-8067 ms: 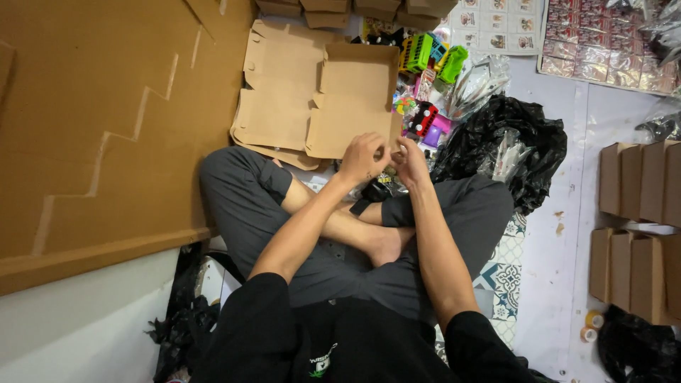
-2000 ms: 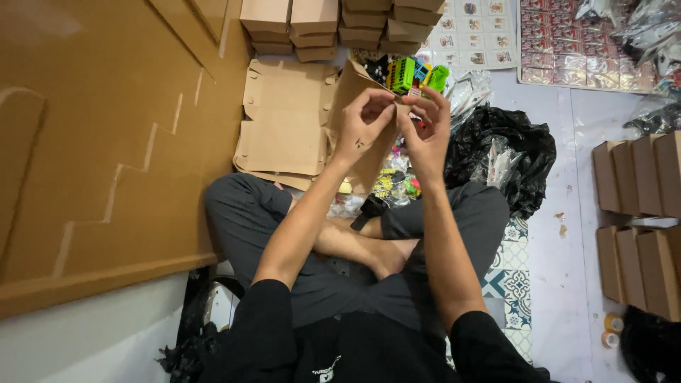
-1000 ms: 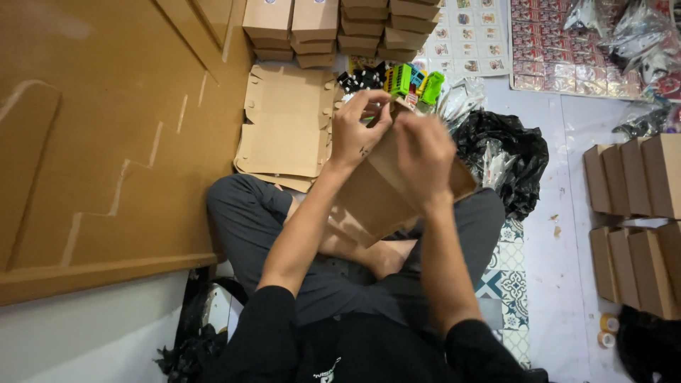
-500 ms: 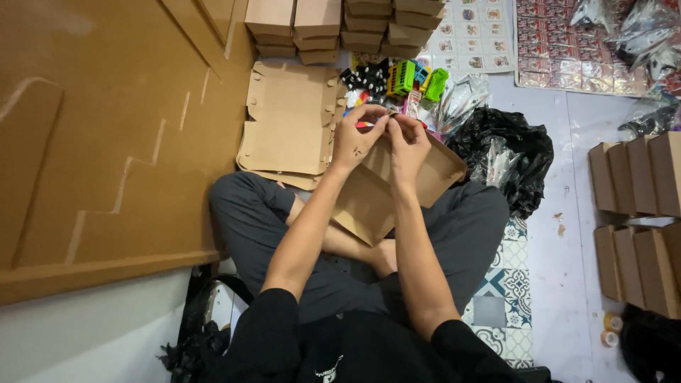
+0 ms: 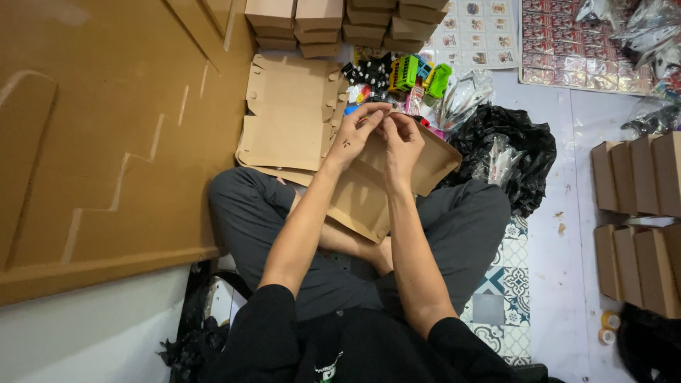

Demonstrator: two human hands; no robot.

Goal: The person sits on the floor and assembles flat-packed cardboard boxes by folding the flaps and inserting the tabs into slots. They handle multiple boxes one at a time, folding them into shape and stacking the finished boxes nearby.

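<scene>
- A flat brown die-cut cardboard box blank [image 5: 383,186] is held over the lap, pinched at its upper edge by the left hand [image 5: 352,136] and right hand [image 5: 402,138].
- Folding appears under way; a firm crease along the scored flap is judged necessary next.

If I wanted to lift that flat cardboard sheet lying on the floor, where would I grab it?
Probably by the flat cardboard sheet's left long edge, coming from the left. That side looks free; toys crowd its right, stacked boxes its top, and a knee overlaps the near edge.
</scene>
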